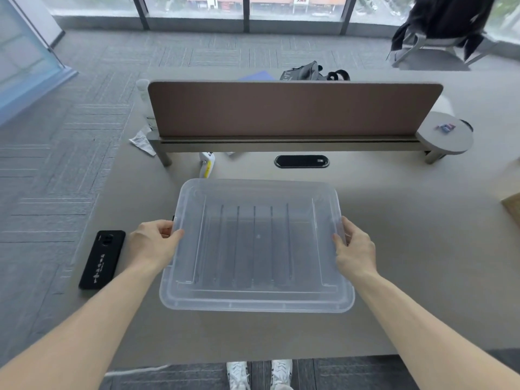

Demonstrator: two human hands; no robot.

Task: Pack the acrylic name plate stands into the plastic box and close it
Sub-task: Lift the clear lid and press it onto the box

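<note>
lid (pixel 257 246) between hands, left hand (pixel 153 244), right hand (pixel 354 249) gripping its side edges

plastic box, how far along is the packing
The stands look already inside, seen upright through the lid. The left hand and right hand grip the lid's sides over the plastic box. Left: pressing it shut; whether it has seated is unclear.

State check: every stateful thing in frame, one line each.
lid: held over the box, a hand on each side
plastic box: under the lid, dark upright stands showing through
left hand: gripping lid edge
right hand: gripping lid edge
phone: face down on desk
</note>
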